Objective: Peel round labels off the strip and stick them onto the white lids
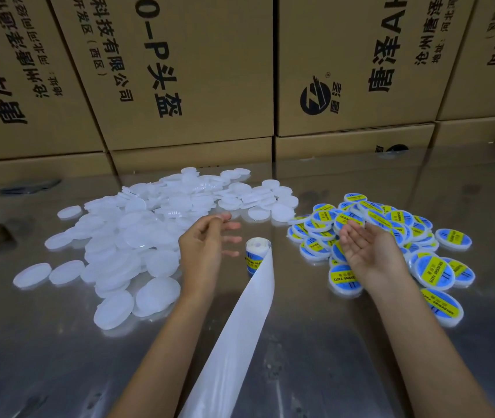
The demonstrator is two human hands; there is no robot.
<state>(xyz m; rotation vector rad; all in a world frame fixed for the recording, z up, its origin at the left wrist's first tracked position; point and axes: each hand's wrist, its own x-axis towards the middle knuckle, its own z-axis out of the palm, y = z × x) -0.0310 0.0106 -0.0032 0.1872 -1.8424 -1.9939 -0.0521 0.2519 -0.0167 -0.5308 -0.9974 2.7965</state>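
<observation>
While both hands (202,248) (366,251) hover empty, fingers loose, seemingly steel tabletop (315,342) reflects stacked cartons (179,70)

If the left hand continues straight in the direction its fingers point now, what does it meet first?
Probably the nearest plain white round plastic lids at the right end of that pile. The left hand points up and right, away from the person; its height above the shiny metal table is unclear.

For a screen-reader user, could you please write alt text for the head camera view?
Two empty hands, left hand and right hand, hover over a shiny metal table either side of a label roll. Plain white lids are piled left, labelled lids right, with cardboard boxes behind.
</observation>
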